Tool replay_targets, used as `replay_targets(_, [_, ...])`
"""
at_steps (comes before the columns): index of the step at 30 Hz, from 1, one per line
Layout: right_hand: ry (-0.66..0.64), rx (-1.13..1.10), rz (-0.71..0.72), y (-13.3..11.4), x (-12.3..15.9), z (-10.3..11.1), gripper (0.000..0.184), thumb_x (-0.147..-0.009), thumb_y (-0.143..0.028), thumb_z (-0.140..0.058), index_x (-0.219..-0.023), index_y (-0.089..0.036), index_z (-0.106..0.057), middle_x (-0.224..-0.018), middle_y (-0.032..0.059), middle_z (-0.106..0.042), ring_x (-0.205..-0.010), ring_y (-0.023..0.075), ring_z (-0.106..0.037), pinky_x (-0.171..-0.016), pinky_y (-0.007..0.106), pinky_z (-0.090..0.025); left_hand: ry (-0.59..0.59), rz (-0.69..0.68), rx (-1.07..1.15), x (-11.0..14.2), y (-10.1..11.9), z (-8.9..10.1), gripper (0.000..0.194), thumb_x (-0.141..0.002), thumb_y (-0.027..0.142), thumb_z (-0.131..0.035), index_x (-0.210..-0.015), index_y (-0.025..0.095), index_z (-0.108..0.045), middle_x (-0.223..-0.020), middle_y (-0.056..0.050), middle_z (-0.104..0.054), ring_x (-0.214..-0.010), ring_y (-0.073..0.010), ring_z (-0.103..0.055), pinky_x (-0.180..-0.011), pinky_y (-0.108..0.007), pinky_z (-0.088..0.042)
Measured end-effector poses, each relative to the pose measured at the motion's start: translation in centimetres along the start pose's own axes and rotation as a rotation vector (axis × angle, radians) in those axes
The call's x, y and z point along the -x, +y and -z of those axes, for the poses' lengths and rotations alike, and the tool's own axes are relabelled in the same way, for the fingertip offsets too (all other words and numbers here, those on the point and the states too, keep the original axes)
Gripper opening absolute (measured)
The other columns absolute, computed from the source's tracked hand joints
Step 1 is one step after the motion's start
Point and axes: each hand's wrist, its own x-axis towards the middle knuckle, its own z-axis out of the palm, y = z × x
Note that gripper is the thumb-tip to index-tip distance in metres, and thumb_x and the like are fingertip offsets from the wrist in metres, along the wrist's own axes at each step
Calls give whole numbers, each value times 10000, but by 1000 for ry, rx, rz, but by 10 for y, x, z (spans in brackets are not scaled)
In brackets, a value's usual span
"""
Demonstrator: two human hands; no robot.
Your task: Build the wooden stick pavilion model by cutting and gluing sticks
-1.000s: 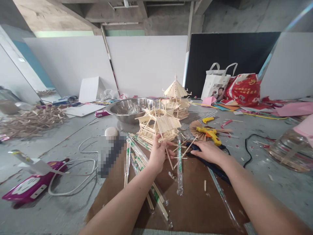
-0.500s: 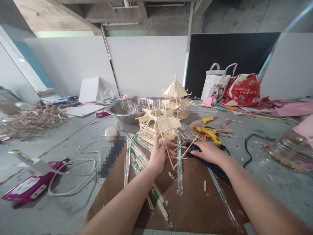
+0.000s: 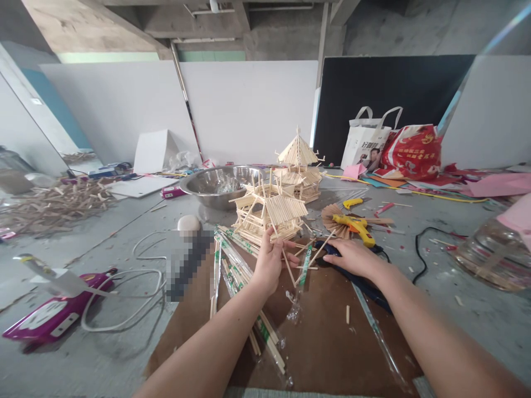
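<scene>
My left hand [image 3: 269, 263] is closed, pinching a thin wooden stick [image 3: 281, 249] that leans against the front of a small stick-built pavilion model [image 3: 269, 213]. My right hand [image 3: 350, 257] lies palm down with fingers stretched flat on a dark blue cloth [image 3: 365, 282] at the brown board's [image 3: 327, 342] right edge. A clear chopstick wrapper [image 3: 302, 276] lies crooked between the two hands. Wrapped chopsticks [image 3: 238, 273] are strewn to the left of my left hand.
A second, taller stick pavilion [image 3: 299, 166] and a steel bowl [image 3: 219, 185] stand behind. A yellow glue gun [image 3: 354, 225] lies right of the models, with a black cable [image 3: 423, 249]. A magenta device [image 3: 50, 312] with white cord sits left; a clear bottle [image 3: 489, 251] right.
The clear wrapper between my hands has shifted and now lies crumpled and shorter, tilted toward the left hand. Both hands stay almost where they were.
</scene>
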Motion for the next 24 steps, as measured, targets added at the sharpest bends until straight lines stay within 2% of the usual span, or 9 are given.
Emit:
replay_targets(9, [4, -7, 8, 0, 0, -1, 443, -753, -436, -407, -1106, -182, -490, -1106, 109, -551, -996, 259, -505, -801, 354, -380, -5, 12, -9, -2, -3, 2, 385, -781, 256, -433, -1142, 244, -300, -747, -11, -592, -455, -92, -554, -455, -247, -473])
replay_targets(24, [-6, -3, -14, 0, 0, -1, 440, -753, -437, -408, -1105, -186, -494, -1119, 102, -541, -1016, 249, -492, -822, 346, -370, -5, 12, 14, -1, -2, 0, 382, -776, 267, -444, -1132, 236, -308, -714, -3, -590, -464, -94, -561, -468, -241, -472])
